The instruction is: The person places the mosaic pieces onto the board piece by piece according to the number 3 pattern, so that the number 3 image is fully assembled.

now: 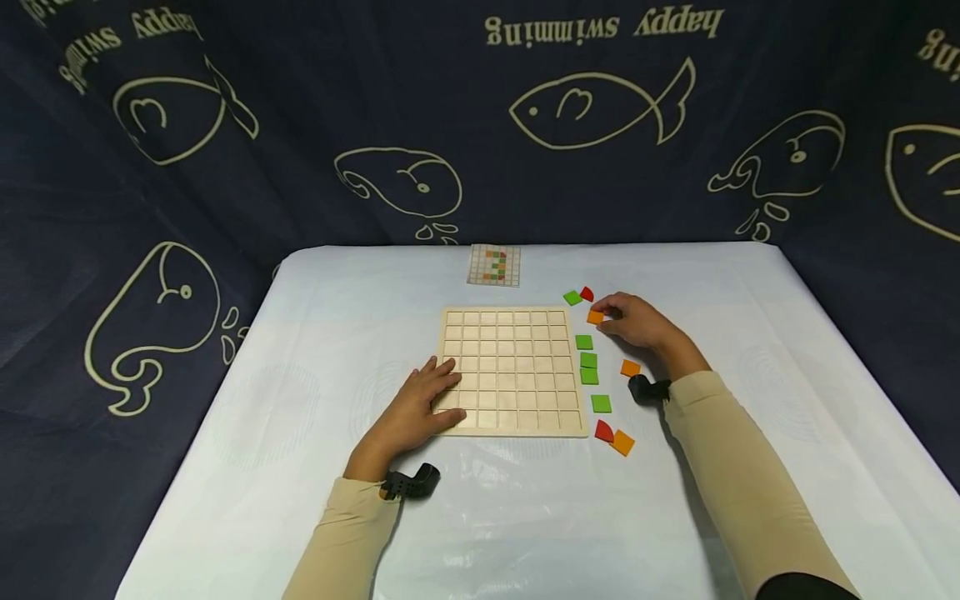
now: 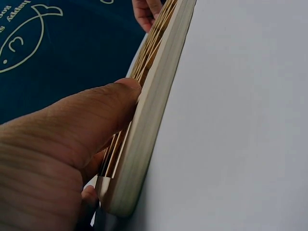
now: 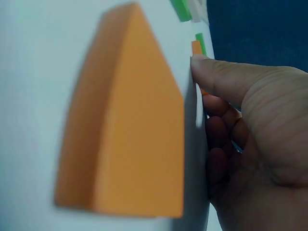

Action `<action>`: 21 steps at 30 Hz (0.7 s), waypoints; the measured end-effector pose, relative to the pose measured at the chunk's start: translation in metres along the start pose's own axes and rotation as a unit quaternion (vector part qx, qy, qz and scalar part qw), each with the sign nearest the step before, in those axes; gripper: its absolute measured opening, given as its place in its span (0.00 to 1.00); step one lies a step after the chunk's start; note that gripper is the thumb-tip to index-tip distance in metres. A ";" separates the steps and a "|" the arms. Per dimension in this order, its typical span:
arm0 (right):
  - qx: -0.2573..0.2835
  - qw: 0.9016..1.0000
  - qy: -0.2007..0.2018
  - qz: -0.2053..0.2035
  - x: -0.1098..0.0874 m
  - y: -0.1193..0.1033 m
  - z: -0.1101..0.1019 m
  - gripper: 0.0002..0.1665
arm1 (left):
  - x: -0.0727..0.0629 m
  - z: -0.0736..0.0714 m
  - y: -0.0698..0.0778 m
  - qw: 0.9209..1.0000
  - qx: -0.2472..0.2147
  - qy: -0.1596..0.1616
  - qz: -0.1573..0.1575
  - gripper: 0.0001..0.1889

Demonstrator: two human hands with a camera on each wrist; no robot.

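A wooden grid board point(image 1: 513, 371) with bare square cells lies flat on the table. My left hand point(image 1: 416, 406) rests on its left side with the fingers spread; in the left wrist view the thumb point(image 2: 108, 106) lies over the board's edge point(image 2: 154, 115). To the right of the board, my right hand point(image 1: 633, 321) pinches an orange square tile point(image 1: 596, 317) between thumb and fingers, low over the table. A green square tile point(image 1: 572, 297) and a red quarter-round tile point(image 1: 587, 293) lie just beyond it. Another orange tile point(image 1: 631, 367) sits near the right wrist and looms large in the right wrist view.
Several green tiles point(image 1: 584, 342) line the board's right side. Near its front right corner lie a red quarter-round tile point(image 1: 603, 431) and an orange square tile point(image 1: 622, 442). Behind the board is a pattern card point(image 1: 494, 265) showing coloured cells. A dark printed cloth point(image 1: 420, 92) hangs behind the white table.
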State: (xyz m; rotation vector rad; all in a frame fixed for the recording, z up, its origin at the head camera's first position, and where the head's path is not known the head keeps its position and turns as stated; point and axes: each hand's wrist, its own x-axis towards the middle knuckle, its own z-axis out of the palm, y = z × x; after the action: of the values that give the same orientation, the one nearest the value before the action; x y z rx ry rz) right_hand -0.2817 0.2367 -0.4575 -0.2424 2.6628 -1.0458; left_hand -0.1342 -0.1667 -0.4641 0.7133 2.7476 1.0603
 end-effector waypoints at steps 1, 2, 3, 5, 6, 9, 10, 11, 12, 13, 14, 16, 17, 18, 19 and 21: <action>-0.001 1.000 0.000 -0.003 0.000 0.000 0.000 0.19 | 0.000 0.000 -0.001 1.000 0.001 0.001 0.002 0.33; -0.004 1.000 0.000 -0.004 0.000 0.000 0.001 0.19 | 0.000 0.000 -0.001 1.000 0.003 0.002 0.004 0.33; -0.007 1.000 0.002 -0.004 0.000 0.000 0.001 0.18 | 0.000 0.000 -0.002 1.000 0.002 0.002 0.003 0.33; -0.011 1.000 0.003 -0.004 0.000 0.001 0.001 0.18 | 0.000 0.001 -0.003 1.000 0.003 0.003 0.006 0.33; -0.014 1.000 0.003 -0.004 0.000 0.001 0.001 0.18 | 0.000 0.001 -0.003 1.000 0.003 0.004 0.006 0.33; -0.017 1.000 0.004 -0.005 -0.001 0.001 0.000 0.18 | 0.001 0.001 -0.002 1.000 0.001 0.004 0.005 0.33; -0.015 1.000 0.005 -0.006 -0.002 0.001 0.000 0.18 | 0.001 0.000 -0.002 1.000 0.002 0.003 0.005 0.33; -0.014 1.000 0.006 -0.007 -0.002 0.001 0.000 0.18 | 0.001 0.000 -0.002 1.000 0.002 0.003 0.006 0.33; -0.014 1.000 0.007 -0.008 -0.003 0.001 -0.001 0.18 | 0.001 0.000 -0.001 1.000 0.001 0.004 0.006 0.33; -0.012 1.000 0.008 -0.009 -0.003 0.001 0.000 0.17 | 0.001 0.000 -0.001 1.000 0.001 0.004 0.007 0.33; -0.011 1.000 0.010 -0.010 -0.003 0.001 0.000 0.17 | 0.001 0.000 -0.001 1.000 0.000 0.004 0.006 0.33; -0.009 1.000 0.016 -0.013 -0.004 0.001 0.000 0.18 | 0.000 0.000 -0.001 1.000 0.001 0.004 0.007 0.33; -0.008 1.000 0.018 -0.015 -0.004 0.001 0.000 0.18 | 0.000 0.000 -0.001 1.000 0.000 0.004 0.008 0.33; -0.005 1.000 0.019 -0.019 -0.004 0.000 0.000 0.18 | 0.000 -0.001 -0.001 1.000 -0.001 0.003 0.007 0.33; -0.003 1.000 0.021 -0.020 -0.005 -0.001 -0.001 0.18 | 0.000 0.000 -0.001 1.000 0.000 0.004 0.008 0.32; 0.003 0.999 0.023 -0.025 -0.006 -0.004 -0.002 0.18 | 0.000 0.000 -0.002 1.000 0.001 0.003 0.007 0.33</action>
State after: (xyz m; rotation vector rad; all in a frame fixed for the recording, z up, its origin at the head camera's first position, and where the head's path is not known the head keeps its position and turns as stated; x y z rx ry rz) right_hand -0.2767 0.2364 -0.4528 -0.2869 2.7069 -1.0879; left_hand -0.1352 -0.1678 -0.4648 0.7320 2.7534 1.0648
